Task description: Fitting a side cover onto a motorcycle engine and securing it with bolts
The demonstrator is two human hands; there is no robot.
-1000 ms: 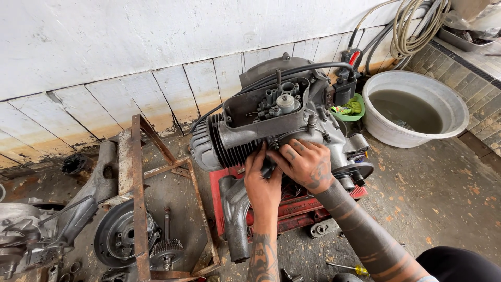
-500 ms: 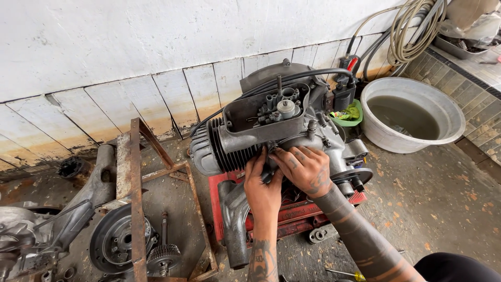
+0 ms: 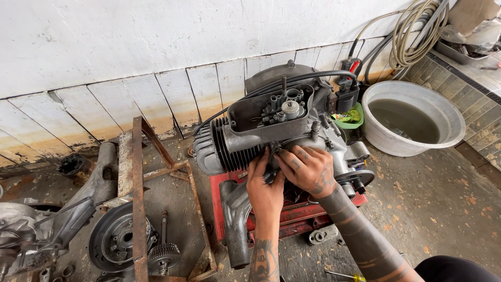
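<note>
I see both hands pressed to the near flank of a small engine point(image 3: 271, 130) that sits on a red stand point(image 3: 292, 214) on the concrete floor point(image 3: 433, 198), close to the white tiled wall point(image 3: 172, 89). My left hand point(image 3: 264, 190) comes up from below, fingers together and reaching upward into the gap just under the finned cylinder point(image 3: 219, 149); the tips are hidden in there, so I cannot tell whether they pinch anything. My right hand point(image 3: 309, 169) comes in from the right, fingers curled and touching the casing just beside the left hand's fingertips; nothing shows clamped in it either. The spot both hands work lies straight ahead of the fingers, beneath the open carburettor box point(image 3: 271, 112). The engine's long axis runs left to right across my view, cylinder to the left, casing to the right. Both hands meet at the same point; neither is clearly nearer. A curved grey exhaust pipe point(image 3: 235, 219) hangs down left of my left wrist. A basin of murky water point(image 3: 412, 117) stands well apart to the right, a rusty steel frame point(image 3: 138, 193) and a flywheel point(image 3: 117, 240) to the left, and coiled hoses point(image 3: 415, 28) hang at the top right.
</note>
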